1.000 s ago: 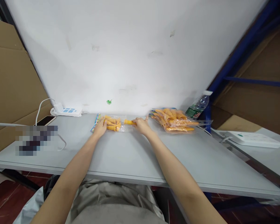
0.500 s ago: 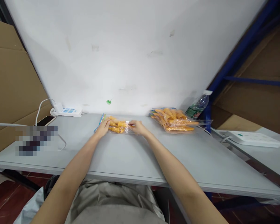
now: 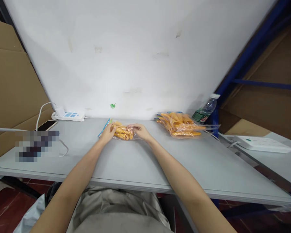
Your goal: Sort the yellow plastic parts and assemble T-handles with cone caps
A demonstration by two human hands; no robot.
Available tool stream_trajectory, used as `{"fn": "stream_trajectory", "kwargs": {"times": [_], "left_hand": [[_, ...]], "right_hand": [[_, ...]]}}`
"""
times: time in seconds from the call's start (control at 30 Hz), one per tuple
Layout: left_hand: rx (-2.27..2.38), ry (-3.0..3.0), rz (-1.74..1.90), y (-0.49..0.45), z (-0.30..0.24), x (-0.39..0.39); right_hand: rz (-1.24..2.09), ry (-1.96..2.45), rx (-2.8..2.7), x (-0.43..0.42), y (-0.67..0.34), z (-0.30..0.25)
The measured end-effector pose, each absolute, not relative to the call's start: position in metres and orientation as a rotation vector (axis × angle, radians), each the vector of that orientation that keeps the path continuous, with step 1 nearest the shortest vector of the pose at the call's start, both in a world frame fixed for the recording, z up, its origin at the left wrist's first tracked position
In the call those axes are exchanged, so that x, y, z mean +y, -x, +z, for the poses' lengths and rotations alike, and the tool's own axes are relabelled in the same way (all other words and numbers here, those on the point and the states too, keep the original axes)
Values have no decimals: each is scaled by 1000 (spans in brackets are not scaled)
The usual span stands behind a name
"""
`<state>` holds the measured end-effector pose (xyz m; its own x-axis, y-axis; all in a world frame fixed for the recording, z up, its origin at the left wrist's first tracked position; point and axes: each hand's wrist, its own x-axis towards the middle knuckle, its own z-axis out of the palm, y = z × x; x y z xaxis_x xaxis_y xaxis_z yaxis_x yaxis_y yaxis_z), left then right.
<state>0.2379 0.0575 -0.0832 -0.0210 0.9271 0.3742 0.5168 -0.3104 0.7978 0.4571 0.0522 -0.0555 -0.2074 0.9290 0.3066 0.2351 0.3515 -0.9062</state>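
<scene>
A clear plastic bag (image 3: 124,132) of orange, cone-shaped pieces lies on the grey table, with a colourful printed header strip at its left end. My left hand (image 3: 108,132) grips the bag near that strip, its fingers curled over the orange pieces. At the other end my right hand (image 3: 141,131) has its fingers bent on the clear plastic; the exact hold of the fingertips is too small to make out. Farther right, a stack of similar filled bags (image 3: 179,124) rests against the wall side of the table, apart from both hands.
A plastic bottle (image 3: 206,109) leans behind the stacked bags. At the back left are a white power strip (image 3: 74,116), a phone (image 3: 48,125) and cables. A second white power strip (image 3: 264,144) lies at right. Cardboard (image 3: 12,84) stands along the left side.
The orange pieces have shifted and bunched together inside the bag. My left hand now wraps further over them, and my right hand has stayed at the right end with its fingers slightly moved.
</scene>
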Motion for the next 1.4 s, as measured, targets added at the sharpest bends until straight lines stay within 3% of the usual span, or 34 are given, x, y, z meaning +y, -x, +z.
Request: {"fn": "stream_trajectory", "kwargs": {"times": [0.13, 0.2, 0.4, 0.57, 0.87, 1.1, 1.27, 1.4], "left_hand": [[1551, -1803, 1220, -240, -81, 56], [1561, -1766, 1224, -241, -79, 54], [1545, -1557, 1283, -239, -72, 53], [1558, -1460, 1348, -235, -73, 58], [1593, -1480, 1323, -231, -76, 63], [1480, -2109, 1220, -230, -78, 56], [1742, -2102, 1032, -233, -76, 50], [1938, -2012, 1015, -237, -72, 46]], "right_hand": [[553, 1448, -1674, 51, -459, -47], [529, 1565, -1693, 48, -458, -43], [1118, 1435, -1506, 43, -455, -42], [1310, 1347, -1359, 42, -456, -42], [1206, 1479, -1456, 38, -450, -42], [872, 1524, -1633, 44, -452, -48], [877, 1355, -1564, 44, -454, -42], [801, 1197, -1836, 38, -450, -41]]}}
